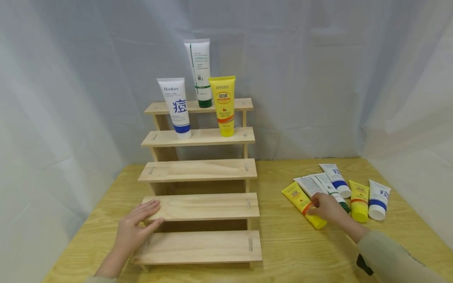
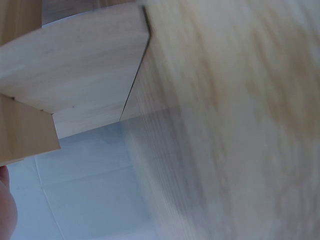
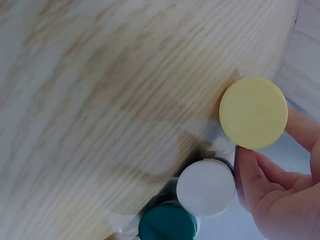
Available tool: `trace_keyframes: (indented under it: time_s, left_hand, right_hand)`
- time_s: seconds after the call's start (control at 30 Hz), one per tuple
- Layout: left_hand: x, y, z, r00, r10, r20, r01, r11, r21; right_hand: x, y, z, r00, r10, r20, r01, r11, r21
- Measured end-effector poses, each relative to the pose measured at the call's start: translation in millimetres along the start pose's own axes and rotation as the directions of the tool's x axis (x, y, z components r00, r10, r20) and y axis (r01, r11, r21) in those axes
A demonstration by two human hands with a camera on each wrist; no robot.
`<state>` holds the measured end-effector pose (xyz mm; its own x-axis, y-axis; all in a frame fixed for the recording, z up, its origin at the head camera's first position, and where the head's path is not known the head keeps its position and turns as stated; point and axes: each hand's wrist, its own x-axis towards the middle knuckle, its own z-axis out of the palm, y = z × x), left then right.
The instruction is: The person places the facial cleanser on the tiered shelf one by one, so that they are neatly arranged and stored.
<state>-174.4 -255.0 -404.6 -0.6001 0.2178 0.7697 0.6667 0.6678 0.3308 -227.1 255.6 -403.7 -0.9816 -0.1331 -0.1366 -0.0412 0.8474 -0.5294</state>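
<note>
My left hand (image 1: 135,225) rests on the left end of the second-lowest step of a wooden tiered display stand (image 1: 201,206), its thumb along the front edge. In the left wrist view, the wood fills most of the frame and only a bit of finger (image 2: 6,210) shows. Over on the right, my right hand (image 1: 330,209) pinches a yellow squeeze tube (image 1: 296,196) that lies on the table. The right wrist view shows its round yellow cap (image 3: 253,113) beside the fingers, with a white cap (image 3: 206,187) and a dark green cap (image 3: 167,222) close by.
A green-capped white tube (image 1: 201,72), a blue-banded white tube (image 1: 175,106) and a yellow tube (image 1: 223,106) stand on the upper steps. Right of my hand lie a white-green tube (image 1: 327,184), another yellow tube (image 1: 359,200) and white-blue tubes (image 1: 378,198). White sheeting (image 1: 304,78) hangs behind.
</note>
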Motion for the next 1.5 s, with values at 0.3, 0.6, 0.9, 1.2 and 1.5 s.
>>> trace_keyframes:
  time_s: [0.3,0.6,0.9,1.2,1.5]
  left_hand:
    - [-0.3,0.8,-0.5,1.0,-0.011,0.003,0.011,1.0,-0.003]
    - [-1.0,-0.6,-0.2,1.0,-0.014,0.007,0.014,1.0,-0.002]
    - [-0.9,-0.4,1.0,1.0,-0.001,-0.007,0.001,1.0,-0.005]
    - [-0.7,-2.5,1.5,0.999,0.023,-0.026,-0.023,1.0,-0.008]
    - [-0.5,-3.3,1.3,0.999,0.036,-0.032,-0.037,0.999,-0.019]
  right_hand:
    - [2.1,-4.3,0.1,0.999,0.025,0.047,-0.024,0.999,-0.023]
    - [5.7,-4.9,2.4,0.992,0.033,0.12,-0.031,0.999,-0.014]
    - [7.3,-7.3,5.4,0.992,0.034,0.122,-0.034,0.999,0.002]
    - [5.2,-2.0,8.7,0.997,0.012,0.082,-0.014,0.999,0.032]
    - [1.5,-0.7,2.7,0.999,0.034,0.0,-0.034,0.998,0.06]
